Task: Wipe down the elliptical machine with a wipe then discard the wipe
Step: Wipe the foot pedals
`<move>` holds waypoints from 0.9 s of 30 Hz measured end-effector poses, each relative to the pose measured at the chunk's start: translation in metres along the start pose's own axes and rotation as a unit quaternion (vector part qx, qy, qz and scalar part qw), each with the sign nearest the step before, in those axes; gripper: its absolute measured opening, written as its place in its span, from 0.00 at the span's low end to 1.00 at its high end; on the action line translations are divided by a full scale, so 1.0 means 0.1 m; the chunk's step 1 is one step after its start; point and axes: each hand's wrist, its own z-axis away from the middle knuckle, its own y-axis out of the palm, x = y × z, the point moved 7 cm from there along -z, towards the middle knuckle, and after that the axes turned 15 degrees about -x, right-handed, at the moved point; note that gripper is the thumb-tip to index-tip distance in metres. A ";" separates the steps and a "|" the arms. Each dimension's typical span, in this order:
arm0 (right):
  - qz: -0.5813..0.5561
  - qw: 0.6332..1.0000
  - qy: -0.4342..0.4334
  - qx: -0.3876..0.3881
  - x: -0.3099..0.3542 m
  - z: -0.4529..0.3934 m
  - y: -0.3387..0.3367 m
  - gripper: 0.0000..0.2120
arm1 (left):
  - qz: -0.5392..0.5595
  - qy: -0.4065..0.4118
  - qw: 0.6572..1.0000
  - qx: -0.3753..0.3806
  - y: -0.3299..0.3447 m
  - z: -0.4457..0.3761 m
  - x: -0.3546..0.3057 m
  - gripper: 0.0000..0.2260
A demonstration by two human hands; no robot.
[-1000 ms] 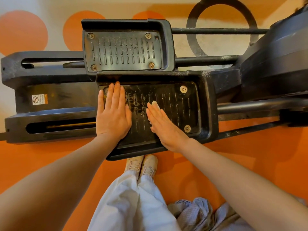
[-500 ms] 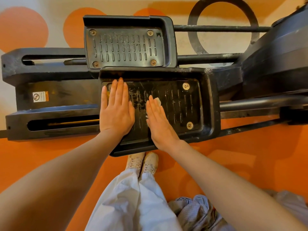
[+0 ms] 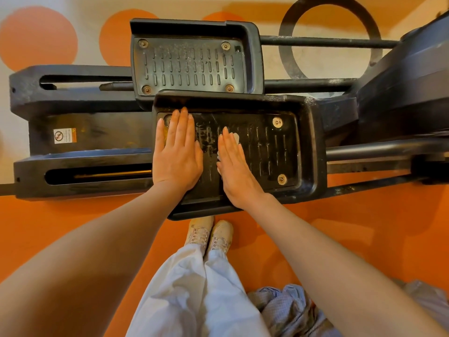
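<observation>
Wipe (image 3: 236, 137) has slid a bit left under your flat right hand (image 3: 233, 164) while your flat, empty left hand (image 3: 177, 154) steadies the near pedal (image 3: 308, 152), so keep rubbing.

Two pedals on the machine: the near pedal (image 3: 267, 152) under my palms and the far pedal (image 3: 192, 62) behind it; two hands of mine, my left hand (image 3: 176, 152) and my right hand (image 3: 234, 166), both flat; one wipe (image 3: 236, 137), mostly hidden beneath the right; four bolts showing on the far pedal, two plainly on the near; one warning sticker (image 3: 64, 135); two shoes (image 3: 209, 233).
</observation>
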 end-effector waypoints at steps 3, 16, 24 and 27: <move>-0.010 0.999 0.003 0.032 0.02 0.27 -0.02 0.32 | -0.001 0.001 1.000 0.002 -0.01 0.01 -0.01 0.27; 0.003 0.998 -0.026 0.065 -0.11 0.21 -0.06 0.30 | 0.012 -0.003 1.000 -0.011 -0.04 0.02 -0.01 0.26; 0.046 0.997 -0.030 -0.057 -0.05 0.33 -0.27 0.26 | 0.022 0.006 1.000 -0.005 -0.07 0.02 0.00 0.26; 0.041 0.988 -0.017 -0.147 -0.06 0.49 -0.39 0.24 | 0.030 0.012 0.999 0.001 -0.08 0.02 0.01 0.26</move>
